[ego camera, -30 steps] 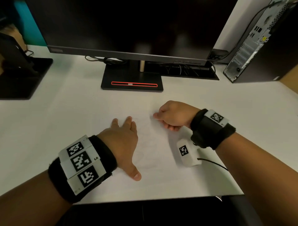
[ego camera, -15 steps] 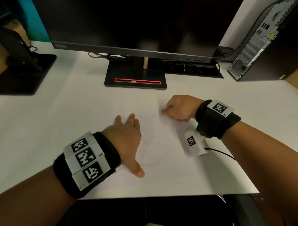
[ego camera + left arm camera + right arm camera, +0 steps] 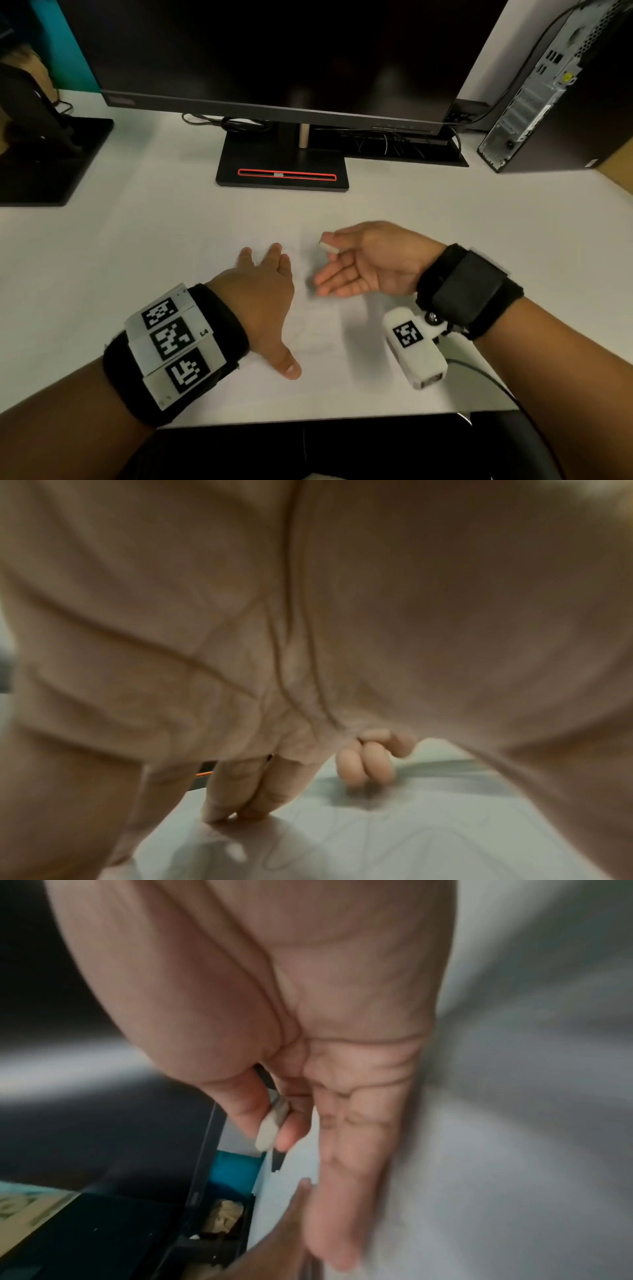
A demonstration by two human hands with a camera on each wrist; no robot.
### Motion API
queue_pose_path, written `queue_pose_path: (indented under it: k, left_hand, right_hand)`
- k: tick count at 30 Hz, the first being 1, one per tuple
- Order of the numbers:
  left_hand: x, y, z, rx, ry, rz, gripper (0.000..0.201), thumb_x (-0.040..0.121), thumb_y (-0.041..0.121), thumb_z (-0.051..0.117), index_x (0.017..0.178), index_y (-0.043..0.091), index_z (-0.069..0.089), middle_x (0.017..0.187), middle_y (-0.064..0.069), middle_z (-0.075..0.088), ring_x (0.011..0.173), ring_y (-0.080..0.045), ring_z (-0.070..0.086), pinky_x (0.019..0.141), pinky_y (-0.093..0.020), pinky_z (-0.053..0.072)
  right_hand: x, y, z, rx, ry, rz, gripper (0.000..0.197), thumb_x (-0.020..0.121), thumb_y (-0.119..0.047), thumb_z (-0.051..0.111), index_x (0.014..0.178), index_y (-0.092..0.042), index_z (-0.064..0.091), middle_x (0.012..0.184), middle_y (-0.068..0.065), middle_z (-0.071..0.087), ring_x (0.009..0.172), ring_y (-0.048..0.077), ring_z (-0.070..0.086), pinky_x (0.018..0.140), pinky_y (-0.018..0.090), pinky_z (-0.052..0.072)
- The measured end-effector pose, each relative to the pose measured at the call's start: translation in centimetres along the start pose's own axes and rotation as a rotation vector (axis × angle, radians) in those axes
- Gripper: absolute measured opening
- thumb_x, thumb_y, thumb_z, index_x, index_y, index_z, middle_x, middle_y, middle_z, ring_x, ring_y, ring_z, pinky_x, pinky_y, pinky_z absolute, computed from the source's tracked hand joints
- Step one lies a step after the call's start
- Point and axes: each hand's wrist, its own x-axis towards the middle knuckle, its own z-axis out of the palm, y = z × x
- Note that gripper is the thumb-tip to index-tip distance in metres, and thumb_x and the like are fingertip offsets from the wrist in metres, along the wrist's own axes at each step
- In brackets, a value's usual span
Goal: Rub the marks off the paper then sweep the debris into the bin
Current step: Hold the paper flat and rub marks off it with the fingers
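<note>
A white sheet of paper (image 3: pixel 318 329) with faint pencil marks lies on the white desk. My left hand (image 3: pixel 263 291) presses flat on its left part, fingers straight and thumb spread toward me. My right hand (image 3: pixel 359 263) is turned on its edge just right of the left hand, with its outer fingers stretched out low over the sheet. Its thumb and forefinger pinch a small white eraser (image 3: pixel 329 247). The right wrist view shows the eraser (image 3: pixel 268 1131) between thumb and fingertip, and the left wrist view shows the marks on the paper (image 3: pixel 394 840). No bin is in view.
A monitor on a black stand (image 3: pixel 282 171) rises behind the paper. A computer tower (image 3: pixel 555 92) stands at the back right, and a second black stand (image 3: pixel 44 161) at the left. The desk's front edge (image 3: pixel 325 419) runs close to my wrists.
My right hand was a fist rubbing on the paper; it has now rolled onto its edge with palm showing and outer fingers extended, still pinching the eraser. The left hand stays put.
</note>
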Motion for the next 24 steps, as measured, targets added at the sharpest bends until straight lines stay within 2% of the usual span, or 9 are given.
queue_pose_path:
  k: [2, 4, 6, 7, 9, 11, 14, 21, 24]
  left_hand:
    - [-0.1, 0.1, 0.0, 0.008, 0.005, 0.001, 0.153, 0.061, 0.076, 0.076, 0.153, 0.003, -0.022, 0.161, -0.010, -0.030, 0.148, -0.046, -0.015, 0.117, -0.052, 0.030]
    - [-0.2, 0.0, -0.1, 0.008, 0.011, 0.002, 0.153, 0.061, 0.076, 0.076, 0.153, 0.003, -0.022, 0.161, -0.010, -0.030, 0.148, -0.046, -0.014, 0.116, -0.052, 0.032]
    - [-0.2, 0.0, -0.1, 0.008, 0.008, 0.004, 0.154, 0.060, 0.077, 0.076, 0.153, 0.003, -0.022, 0.161, -0.010, -0.030, 0.148, -0.046, -0.014, 0.116, -0.053, 0.033]
    - [-0.2, 0.0, -0.1, 0.013, 0.006, 0.005, 0.154, 0.060, 0.077, 0.076, 0.153, 0.003, -0.022, 0.161, -0.011, -0.030, 0.148, -0.047, -0.014, 0.116, -0.053, 0.033]
    - [-0.1, 0.0, -0.2, 0.017, 0.002, 0.001, 0.153, 0.061, 0.077, 0.076, 0.153, 0.003, -0.021, 0.161, -0.011, -0.030, 0.148, -0.047, -0.015, 0.116, -0.054, 0.032]
    - [-0.1, 0.1, -0.2, 0.013, -0.001, -0.003, 0.153, 0.061, 0.076, 0.076, 0.153, 0.003, -0.021, 0.161, -0.010, -0.029, 0.148, -0.046, -0.014, 0.116, -0.053, 0.033]
    - [-0.2, 0.1, -0.1, 0.016, 0.000, -0.006, 0.154, 0.060, 0.077, 0.076, 0.153, 0.004, -0.022, 0.161, -0.010, -0.030, 0.148, -0.046, -0.014, 0.116, -0.053, 0.032]
    - [-0.2, 0.1, -0.2, 0.006, -0.008, -0.004, 0.153, 0.061, 0.076, 0.076, 0.153, 0.004, -0.023, 0.161, -0.011, -0.030, 0.148, -0.046, -0.015, 0.117, -0.054, 0.030]
    - [-0.1, 0.0, 0.0, 0.006, -0.002, -0.002, 0.154, 0.060, 0.077, 0.076, 0.153, 0.004, -0.023, 0.161, -0.010, -0.030, 0.148, -0.046, -0.015, 0.117, -0.055, 0.030]
  right_hand:
    - [-0.1, 1.5, -0.5, 0.120, -0.004, 0.031, 0.026, 0.105, -0.030, 0.051, 0.105, -0.004, 0.055, 0.103, 0.027, 0.074, 0.094, 0.036, 0.075, 0.074, 0.039, 0.064]
    - [-0.5, 2.0, -2.0, 0.247, 0.241, -0.073, 0.024, 0.107, -0.028, 0.048, 0.108, -0.004, 0.054, 0.101, 0.024, 0.073, 0.090, 0.034, 0.076, 0.078, 0.040, 0.064]
    - [-1.5, 2.2, -3.3, 0.279, 0.449, -0.225, 0.021, 0.106, -0.026, 0.049, 0.097, -0.008, 0.055, 0.093, 0.022, 0.068, 0.074, 0.029, 0.073, 0.070, 0.037, 0.064]
    - [-2.3, 2.4, -3.4, 0.217, 0.445, -0.241, 0.023, 0.106, -0.027, 0.051, 0.090, -0.010, 0.055, 0.087, 0.020, 0.066, 0.064, 0.026, 0.068, 0.060, 0.033, 0.061]
    - [-3.7, 3.3, -2.4, -0.070, 0.273, -0.172, 0.028, 0.103, -0.029, 0.055, 0.082, -0.012, 0.057, 0.071, 0.014, 0.064, 0.048, 0.020, 0.056, 0.044, 0.025, 0.049]
    - [-4.3, 4.3, -0.8, -0.537, 0.123, -0.110, 0.036, 0.102, -0.035, 0.056, 0.075, -0.012, 0.060, 0.062, 0.007, 0.063, 0.044, 0.017, 0.051, 0.044, 0.024, 0.044]
    - [-3.6, 4.8, 0.1, -0.995, 0.151, -0.156, 0.048, 0.100, -0.045, 0.053, 0.069, -0.009, 0.060, 0.056, -0.004, 0.063, 0.045, 0.008, 0.049, 0.055, 0.020, 0.042]
    - [-3.3, 3.0, -2.0, -1.163, 0.373, -0.121, 0.042, 0.099, -0.041, 0.056, 0.070, -0.010, 0.057, 0.067, 0.002, 0.059, 0.061, 0.016, 0.051, 0.060, 0.029, 0.042]
    - [-3.6, 3.7, -0.6, -1.213, 0.239, -0.152, 0.045, 0.100, -0.043, 0.055, 0.077, -0.004, 0.060, 0.067, 0.002, 0.060, 0.061, 0.014, 0.052, 0.060, 0.028, 0.043]
